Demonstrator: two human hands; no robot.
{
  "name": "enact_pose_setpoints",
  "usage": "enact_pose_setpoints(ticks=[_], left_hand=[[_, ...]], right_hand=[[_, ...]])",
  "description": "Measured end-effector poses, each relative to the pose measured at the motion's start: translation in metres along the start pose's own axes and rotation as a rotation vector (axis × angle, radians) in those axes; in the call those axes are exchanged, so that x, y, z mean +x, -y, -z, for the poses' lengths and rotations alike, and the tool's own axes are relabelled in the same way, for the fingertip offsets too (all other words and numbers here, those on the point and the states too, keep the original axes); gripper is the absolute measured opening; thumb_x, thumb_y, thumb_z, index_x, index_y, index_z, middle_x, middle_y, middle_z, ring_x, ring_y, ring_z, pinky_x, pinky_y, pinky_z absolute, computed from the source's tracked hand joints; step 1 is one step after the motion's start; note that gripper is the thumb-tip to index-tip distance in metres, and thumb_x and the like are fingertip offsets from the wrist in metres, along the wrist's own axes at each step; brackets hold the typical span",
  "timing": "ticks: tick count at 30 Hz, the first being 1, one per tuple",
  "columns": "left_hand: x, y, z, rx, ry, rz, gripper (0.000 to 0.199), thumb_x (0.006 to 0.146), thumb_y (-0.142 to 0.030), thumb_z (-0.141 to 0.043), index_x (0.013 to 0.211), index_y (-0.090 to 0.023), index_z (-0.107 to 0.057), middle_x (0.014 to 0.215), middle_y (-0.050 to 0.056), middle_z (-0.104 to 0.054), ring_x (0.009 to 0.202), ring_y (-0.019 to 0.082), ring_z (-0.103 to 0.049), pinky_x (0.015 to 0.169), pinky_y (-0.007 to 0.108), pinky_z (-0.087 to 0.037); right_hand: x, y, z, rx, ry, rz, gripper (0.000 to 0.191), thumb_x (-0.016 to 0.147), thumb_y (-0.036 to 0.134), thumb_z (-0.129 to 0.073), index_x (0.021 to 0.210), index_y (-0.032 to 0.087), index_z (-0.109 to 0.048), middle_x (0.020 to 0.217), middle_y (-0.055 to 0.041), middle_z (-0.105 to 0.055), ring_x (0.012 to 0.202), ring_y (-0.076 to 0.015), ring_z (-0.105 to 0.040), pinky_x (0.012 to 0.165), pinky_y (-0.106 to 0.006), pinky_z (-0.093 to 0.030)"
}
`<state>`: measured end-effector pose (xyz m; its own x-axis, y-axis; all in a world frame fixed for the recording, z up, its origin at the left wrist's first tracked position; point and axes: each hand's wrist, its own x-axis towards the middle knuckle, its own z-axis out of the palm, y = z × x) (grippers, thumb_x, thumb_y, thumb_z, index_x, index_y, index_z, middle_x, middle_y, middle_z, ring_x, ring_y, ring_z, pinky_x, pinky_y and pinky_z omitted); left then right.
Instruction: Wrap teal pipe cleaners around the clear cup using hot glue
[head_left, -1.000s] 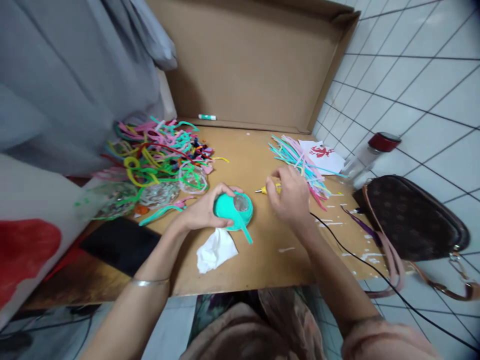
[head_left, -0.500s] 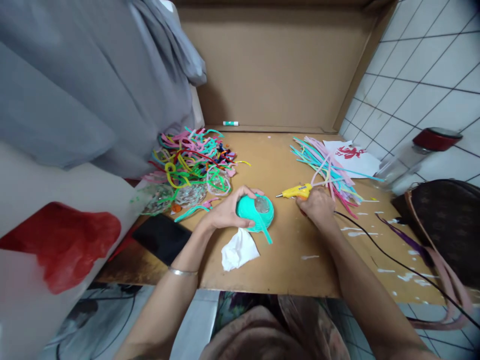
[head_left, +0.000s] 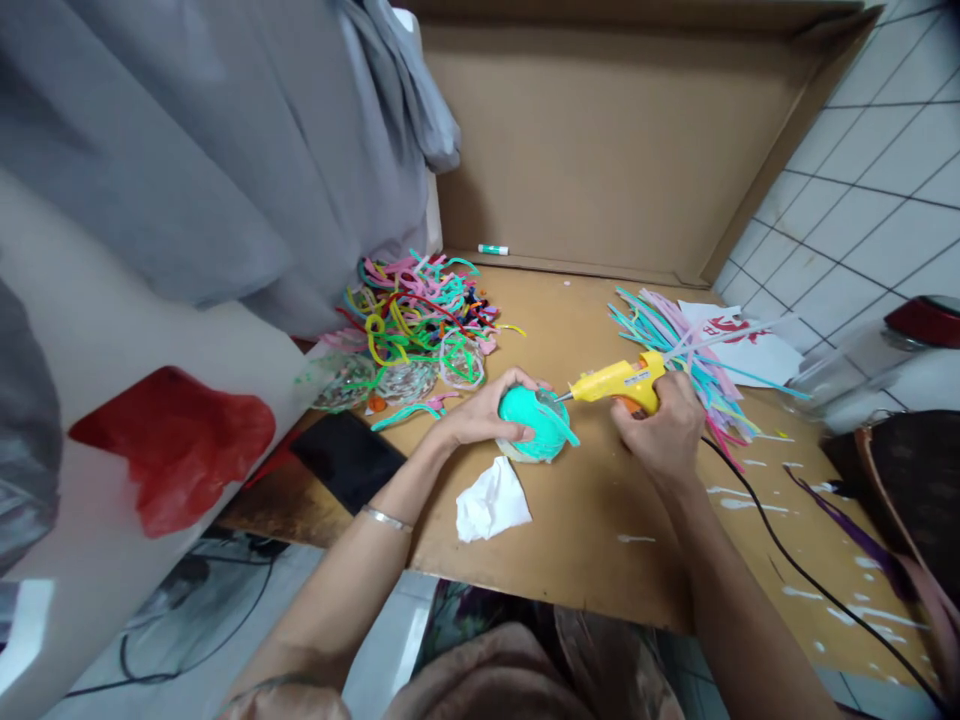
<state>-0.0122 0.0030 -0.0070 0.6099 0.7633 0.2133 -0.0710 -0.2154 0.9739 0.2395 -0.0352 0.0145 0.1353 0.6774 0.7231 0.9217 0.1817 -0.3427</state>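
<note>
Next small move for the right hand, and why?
I'd lightly squeeze the trigger with the right hand: the glue gun has its nozzle at the ball's upper edge, beside the strip with its loose end, and the left hand steadies the ball. Whether the nozzle touches, I can't tell.

Craft workspace: glue gun (head_left: 619, 383), pipe cleaners (head_left: 412, 310).

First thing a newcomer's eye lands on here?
Probably the bright yellow glue gun in the right hand, its nozzle at the turquoise ball held by the left hand, mid-table. Then the tangled heap of colorful strips beyond the left hand, and the large red patch at far left.
</note>
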Motion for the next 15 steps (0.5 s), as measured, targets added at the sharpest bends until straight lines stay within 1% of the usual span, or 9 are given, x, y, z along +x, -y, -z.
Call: enact_pose_setpoints(ticks=[4, 9, 15], left_hand=[[0.002, 0.001, -0.001, -0.011, -0.038, 0.004, 0.059, 0.059, -0.029, -0.086, 0.105, -0.019, -0.051, 0.138, 0.016, -0.058, 0.121, 0.029, -0.06, 0.099, 0.043, -0.047], [0.006, 0.005, -0.001, 0.022, -0.065, 0.0, 0.06, 0.059, -0.028, -0.085, 0.108, -0.018, -0.054, 0.135, 0.016, -0.06, 0.119, 0.029, -0.061, 0.096, 0.04, -0.048], [0.008, 0.007, -0.001, 0.034, -0.107, -0.017, 0.059, 0.056, -0.029, -0.085, 0.106, -0.017, -0.055, 0.133, 0.017, -0.062, 0.12, 0.03, -0.06, 0.097, 0.041, -0.047]], right_hand=[[-0.001, 0.002, -0.001, 0.008, -0.035, 0.027, 0.026, 0.069, 0.034, -0.054, 0.07, 0.027, -0.03, 0.073, -0.0015, -0.044, 0.073, -0.0207, -0.046, 0.066, -0.034, -0.039], [-0.002, 0.0, -0.006, 0.02, -0.094, 0.058, 0.033, 0.068, 0.034, -0.059, 0.07, 0.027, -0.027, 0.072, 0.0005, -0.041, 0.07, -0.0195, -0.044, 0.063, -0.033, -0.037], [-0.004, 0.003, -0.01, 0.049, -0.077, 0.055, 0.031, 0.068, 0.034, -0.061, 0.07, 0.027, -0.03, 0.072, 0.0004, -0.042, 0.072, -0.02, -0.045, 0.063, -0.033, -0.037]])
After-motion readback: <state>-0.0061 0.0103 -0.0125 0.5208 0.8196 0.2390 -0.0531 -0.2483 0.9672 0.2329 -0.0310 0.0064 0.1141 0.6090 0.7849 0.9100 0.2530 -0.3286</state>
